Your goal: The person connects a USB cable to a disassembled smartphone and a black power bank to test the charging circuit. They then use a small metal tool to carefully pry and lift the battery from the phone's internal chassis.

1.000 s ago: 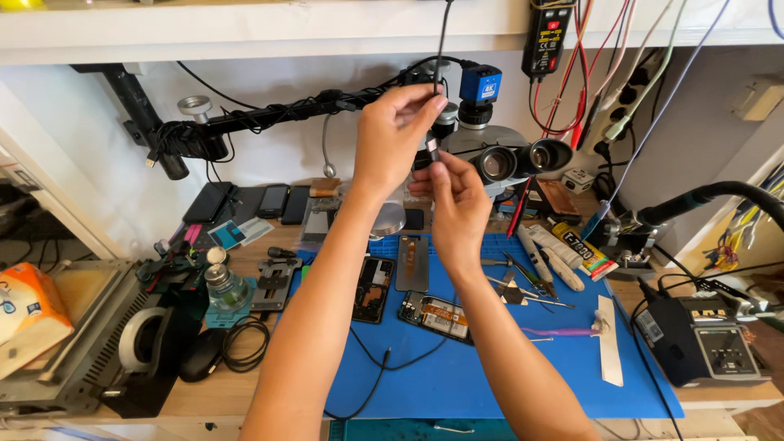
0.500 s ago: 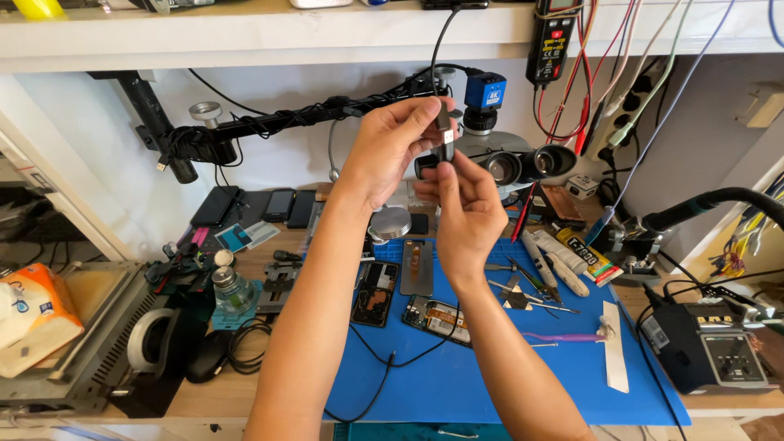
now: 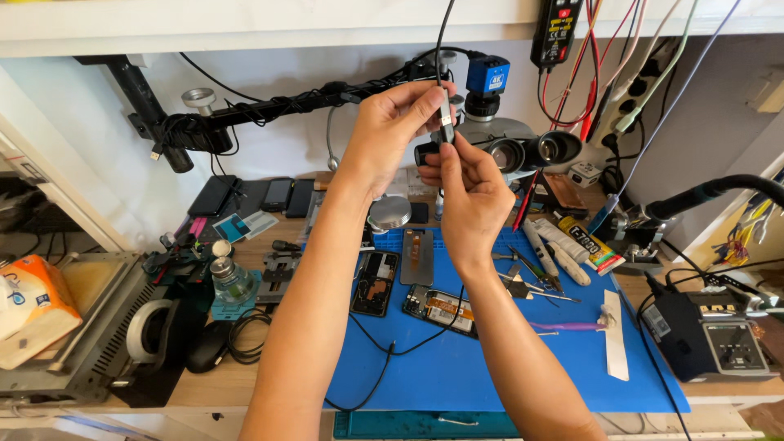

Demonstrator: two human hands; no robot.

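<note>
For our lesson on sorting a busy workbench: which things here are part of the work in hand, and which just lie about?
In hand:
left hand
right hand
black cable with its small plug, pinched by both hands
microscope, just behind

Lying about:
opened phones
tweezers
glue tube
tape roll
blue mat

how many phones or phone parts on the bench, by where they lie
Opened phones and panels on the blue rubber mat: 3
Dark phones at the back left by the wall: 3
Total: 6
</note>
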